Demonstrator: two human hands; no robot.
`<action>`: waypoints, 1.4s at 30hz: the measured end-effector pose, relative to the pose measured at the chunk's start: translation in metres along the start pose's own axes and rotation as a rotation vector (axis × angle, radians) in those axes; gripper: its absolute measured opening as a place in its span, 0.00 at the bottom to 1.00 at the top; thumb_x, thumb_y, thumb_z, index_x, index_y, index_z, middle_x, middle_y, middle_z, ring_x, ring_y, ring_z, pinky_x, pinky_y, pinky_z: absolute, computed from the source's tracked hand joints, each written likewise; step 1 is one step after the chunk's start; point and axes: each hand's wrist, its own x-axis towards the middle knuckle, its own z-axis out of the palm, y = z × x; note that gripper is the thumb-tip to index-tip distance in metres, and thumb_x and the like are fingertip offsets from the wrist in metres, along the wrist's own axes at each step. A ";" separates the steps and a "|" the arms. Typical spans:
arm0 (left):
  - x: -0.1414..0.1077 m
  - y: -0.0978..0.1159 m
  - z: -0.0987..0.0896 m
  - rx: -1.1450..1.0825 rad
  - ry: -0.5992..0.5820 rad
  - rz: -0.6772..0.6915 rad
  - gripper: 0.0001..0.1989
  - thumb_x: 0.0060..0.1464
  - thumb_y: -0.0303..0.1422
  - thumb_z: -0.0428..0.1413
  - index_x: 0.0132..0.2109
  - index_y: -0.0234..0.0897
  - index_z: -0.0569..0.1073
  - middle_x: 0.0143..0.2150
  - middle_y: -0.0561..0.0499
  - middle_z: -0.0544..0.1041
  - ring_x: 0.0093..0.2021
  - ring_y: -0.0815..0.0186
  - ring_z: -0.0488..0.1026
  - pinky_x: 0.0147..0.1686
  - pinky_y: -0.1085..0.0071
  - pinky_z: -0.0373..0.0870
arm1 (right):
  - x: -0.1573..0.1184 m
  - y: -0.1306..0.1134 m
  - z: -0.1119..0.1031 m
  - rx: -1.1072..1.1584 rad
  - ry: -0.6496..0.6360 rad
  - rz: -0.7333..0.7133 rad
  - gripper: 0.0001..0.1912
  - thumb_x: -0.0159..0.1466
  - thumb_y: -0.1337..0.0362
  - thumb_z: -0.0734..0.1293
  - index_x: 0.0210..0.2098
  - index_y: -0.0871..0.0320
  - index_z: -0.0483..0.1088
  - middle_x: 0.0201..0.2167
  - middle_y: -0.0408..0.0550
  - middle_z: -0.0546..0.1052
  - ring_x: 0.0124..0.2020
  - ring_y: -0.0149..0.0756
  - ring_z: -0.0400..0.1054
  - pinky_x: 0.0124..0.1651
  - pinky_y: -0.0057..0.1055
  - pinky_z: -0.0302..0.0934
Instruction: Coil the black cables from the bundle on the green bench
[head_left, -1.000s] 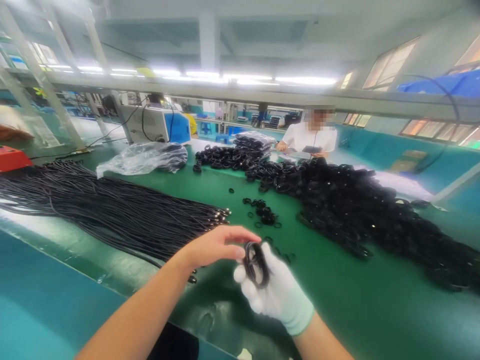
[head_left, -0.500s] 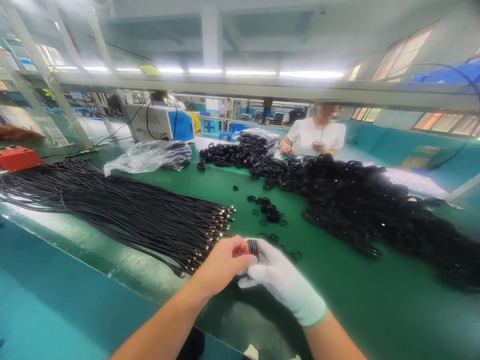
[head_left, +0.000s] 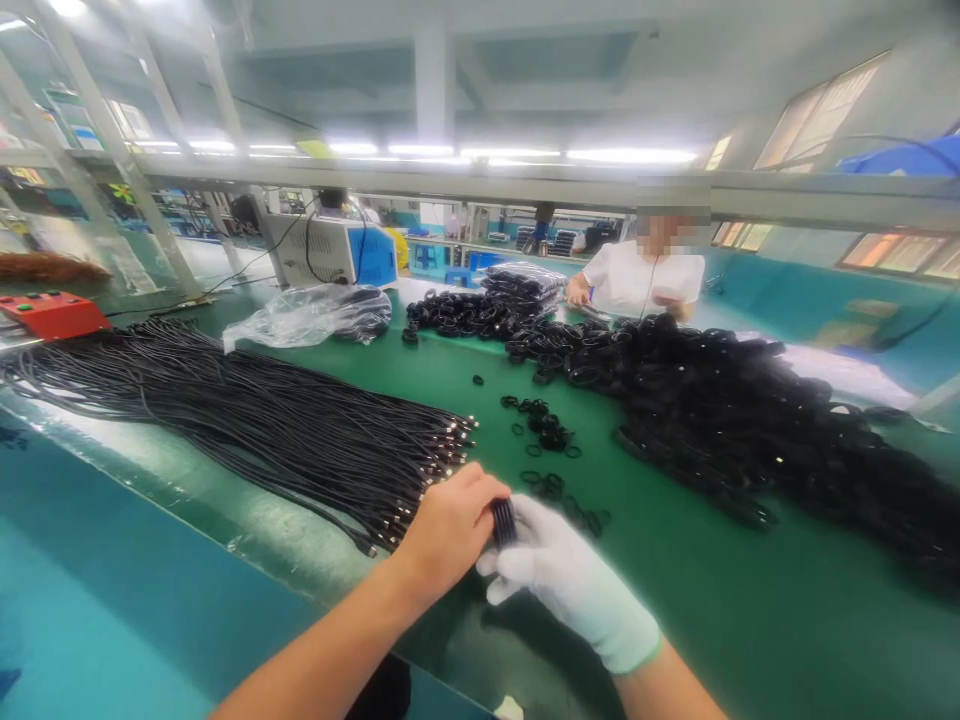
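Left hand: our bare left hand is curled, thumb and fingers clamped on a small black coil of looped cord.
Right hand: our right hand in its white knitted glove closes on the same coil from four o'clock.
Coil: between our two hands, above the bench, seen edge-on; we count clock directions from it.
Cables: at ten o'clock lies a broad spread of long, straight black cables, their silvery metal plugs toward us.
Rings: small, thin black rings lie scattered at one o'clock.
Heap: at two o'clock sprawls a large mound of black coils.
Writing: the red box with coloured buttons, at ten o'clock, is too small for us to read.
Surface: our workbench has a smooth green top, glossy along its near edge.
Back of bench: a crumpled clear plastic bag and, at eleven o'clock, a vented white-and-blue metal machine.
Room: a person in a white top sits at one o'clock, below a pale metal beam and bright tube lights; beyond, we see teal walls.
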 end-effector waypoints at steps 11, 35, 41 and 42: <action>0.026 0.001 -0.023 -0.297 -0.085 -0.145 0.14 0.53 0.31 0.53 0.47 0.39 0.74 0.45 0.50 0.74 0.41 0.64 0.71 0.43 0.69 0.67 | 0.002 0.009 -0.022 0.505 -0.144 0.040 0.22 0.57 0.57 0.66 0.48 0.59 0.67 0.41 0.49 0.72 0.33 0.32 0.69 0.32 0.28 0.64; 0.004 -0.034 -0.021 -0.171 0.021 -0.291 0.17 0.52 0.43 0.52 0.44 0.40 0.74 0.47 0.50 0.76 0.47 0.60 0.73 0.48 0.65 0.70 | -0.022 -0.040 -0.061 -0.791 0.568 -0.114 0.27 0.54 0.63 0.69 0.53 0.57 0.64 0.48 0.50 0.72 0.47 0.42 0.68 0.51 0.41 0.63; -0.015 -0.056 -0.012 -0.013 -0.001 -0.225 0.18 0.53 0.48 0.51 0.43 0.44 0.75 0.44 0.52 0.78 0.44 0.60 0.75 0.41 0.70 0.73 | -0.048 -0.089 -0.172 -1.129 1.166 -0.037 0.30 0.56 0.69 0.67 0.57 0.63 0.59 0.58 0.59 0.62 0.60 0.50 0.54 0.63 0.46 0.46; -0.017 -0.056 -0.009 0.007 0.000 -0.207 0.17 0.53 0.48 0.51 0.43 0.45 0.75 0.44 0.53 0.78 0.43 0.61 0.75 0.41 0.71 0.74 | -0.048 -0.096 -0.187 -1.151 1.211 -0.025 0.28 0.58 0.68 0.67 0.57 0.63 0.60 0.58 0.59 0.62 0.60 0.50 0.55 0.62 0.48 0.47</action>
